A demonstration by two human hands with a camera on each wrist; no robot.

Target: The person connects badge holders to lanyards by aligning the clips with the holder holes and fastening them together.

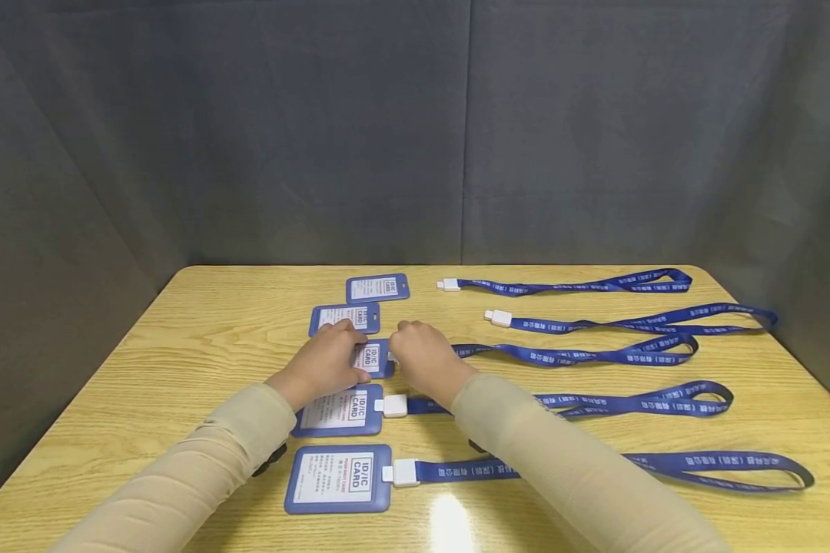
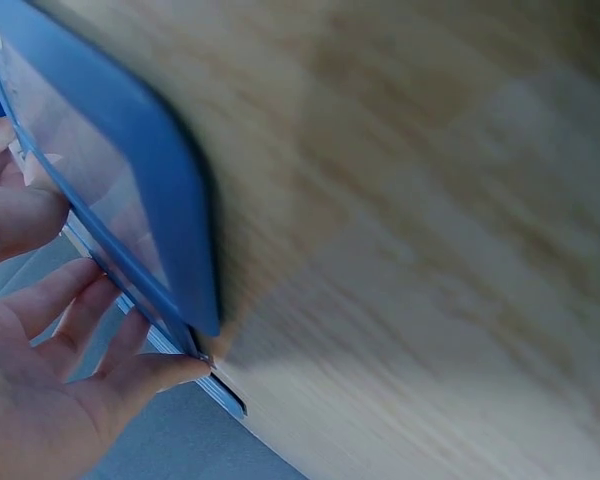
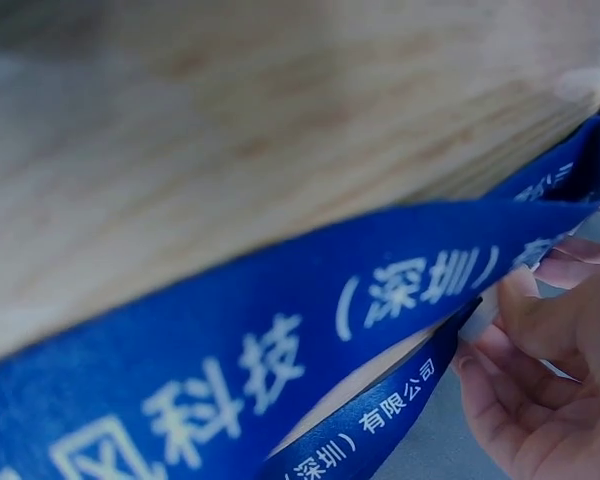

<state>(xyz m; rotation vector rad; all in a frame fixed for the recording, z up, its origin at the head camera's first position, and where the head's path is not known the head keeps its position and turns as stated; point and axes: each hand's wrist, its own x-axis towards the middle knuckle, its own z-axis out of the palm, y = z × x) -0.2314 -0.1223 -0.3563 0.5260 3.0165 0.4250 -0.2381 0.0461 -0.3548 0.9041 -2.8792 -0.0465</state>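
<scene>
In the head view, my left hand (image 1: 323, 361) grips a blue ID card holder (image 1: 373, 359), the middle one of a column, with fingers and thumb at its opposite edges. The left wrist view shows the thumb (image 2: 160, 372) along an edge. My right hand (image 1: 425, 359) pinches the white clip (image 3: 480, 314) of a blue lanyard (image 1: 567, 356), right at the holder's slotted end. Most of that clip is hidden behind the fingers. The lanyard's printed strap trails off to the right on the table.
Nearer me, two card holders (image 1: 337, 478) (image 1: 339, 411) have white clips (image 1: 406, 472) at their slots. Farther back lie two more holders (image 1: 344, 318) (image 1: 377, 288), apart from their lanyards (image 1: 560, 326) (image 1: 553, 289). Everything rests on a wooden table (image 1: 200, 338) before a grey curtain (image 1: 318, 138).
</scene>
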